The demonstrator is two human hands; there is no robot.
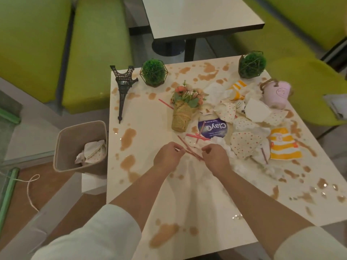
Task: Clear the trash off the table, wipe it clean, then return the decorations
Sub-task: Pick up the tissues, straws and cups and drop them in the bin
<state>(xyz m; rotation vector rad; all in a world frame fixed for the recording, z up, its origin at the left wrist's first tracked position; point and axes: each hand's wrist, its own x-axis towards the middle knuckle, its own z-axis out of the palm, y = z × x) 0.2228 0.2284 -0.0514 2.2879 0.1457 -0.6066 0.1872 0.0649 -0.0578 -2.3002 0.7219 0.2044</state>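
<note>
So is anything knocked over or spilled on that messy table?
Yes. The black metal Eiffel Tower model lies on its side near the table's far left corner, the pink ceramic pot is tipped over on the right, and brown liquid puddles cover the white tabletop.

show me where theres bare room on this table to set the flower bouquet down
Freest patch: between the Eiffel tower model and the bouquet, stained only. Another lies at the table's near edge, around the forearms. The right half is crowded with crumpled paper, cups and straws.
</note>
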